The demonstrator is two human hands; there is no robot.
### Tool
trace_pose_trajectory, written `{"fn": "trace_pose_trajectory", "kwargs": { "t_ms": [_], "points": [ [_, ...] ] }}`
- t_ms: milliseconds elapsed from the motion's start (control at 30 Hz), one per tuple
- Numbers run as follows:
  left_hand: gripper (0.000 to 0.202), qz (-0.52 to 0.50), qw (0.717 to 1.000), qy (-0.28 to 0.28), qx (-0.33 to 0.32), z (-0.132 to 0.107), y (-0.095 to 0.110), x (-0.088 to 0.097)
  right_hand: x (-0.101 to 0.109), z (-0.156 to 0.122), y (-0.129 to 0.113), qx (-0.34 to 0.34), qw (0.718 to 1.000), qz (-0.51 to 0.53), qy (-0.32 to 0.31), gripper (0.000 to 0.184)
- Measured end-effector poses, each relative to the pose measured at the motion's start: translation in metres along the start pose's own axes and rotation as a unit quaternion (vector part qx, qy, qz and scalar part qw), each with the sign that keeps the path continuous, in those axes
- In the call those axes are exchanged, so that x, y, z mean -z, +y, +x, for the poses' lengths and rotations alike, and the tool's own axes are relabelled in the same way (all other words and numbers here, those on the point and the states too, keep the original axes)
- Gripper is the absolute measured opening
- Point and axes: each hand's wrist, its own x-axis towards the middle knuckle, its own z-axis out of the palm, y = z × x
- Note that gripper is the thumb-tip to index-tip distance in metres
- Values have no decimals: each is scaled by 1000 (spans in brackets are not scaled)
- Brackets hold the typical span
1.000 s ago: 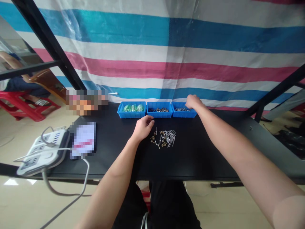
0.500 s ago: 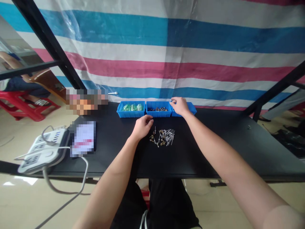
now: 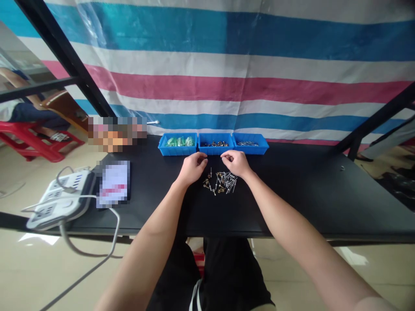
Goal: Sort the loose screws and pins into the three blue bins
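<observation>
My left hand (image 3: 193, 167) is just in front of the blue bins, its thumb and fingers pinched together. Facing it across a small gap, my right hand (image 3: 237, 163) is also pinched. Anything between either set of fingertips is too small to make out. Below and between the hands lies a pile of silvery pop rivets (image 3: 230, 181), with small brass-coloured pieces (image 3: 221, 190) on its left side. Behind the hands stand a middle blue bin (image 3: 214, 150) of small metal parts and a right blue bin (image 3: 252, 150) with thin rivets in it.
A left blue bin (image 3: 177, 150) contains green-and-white packets. Further left are a white power strip (image 3: 65, 198) with cables and a blurred flat device (image 3: 113, 183). A tiny metal piece (image 3: 342, 168) lies at the right. Striped sheeting (image 3: 259, 65) hangs behind the black table (image 3: 292, 185).
My right hand has moved from the right bin leftward and nearer me, opposite my left hand. My left hand stays near its place. The right bin's rivets now show.
</observation>
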Motion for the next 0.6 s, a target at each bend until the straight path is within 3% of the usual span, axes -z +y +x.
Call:
{"fn": "trace_pose_trajectory", "kwargs": {
  "t_ms": [233,333,600],
  "points": [
    [22,52,998,-33,-32,-1,-5,-3,1,-6,-6,133,983,4,-130,8],
    [23,66,996,-46,-42,-1,-7,-5,-3,-7,-10,141,979,-13,-148,4],
    [26,57,997,-49,-20,-2,-6,-5,-12,-12,-24,199,965,-57,-161,17]
  ]
}}
